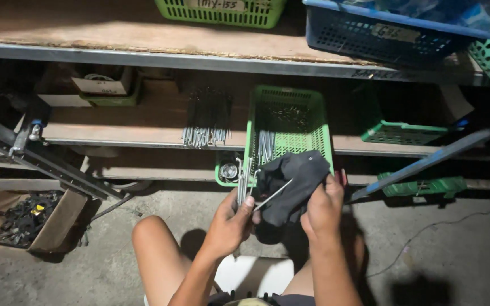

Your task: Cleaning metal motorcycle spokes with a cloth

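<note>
Spokes (241,184), a thin metal bundle, stand gripped in my left hand (231,222), and one loose spoke (273,195) slants from it across the dark rag (289,184) bunched in my right hand (323,208). Both hands hang just off the front edge of the lower shelf (143,130), touching the near end of the green basket (288,122) holding more rods. Another pile of rods (206,122) lies on that shelf beside the basket.

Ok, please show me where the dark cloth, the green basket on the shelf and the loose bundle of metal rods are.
dark cloth (290,181): head view, on its upper folded part.
green basket (288,93): head view, on its far rim.
bundle of metal rods (206,133): head view, near the shiny ends at the shelf edge.
</note>
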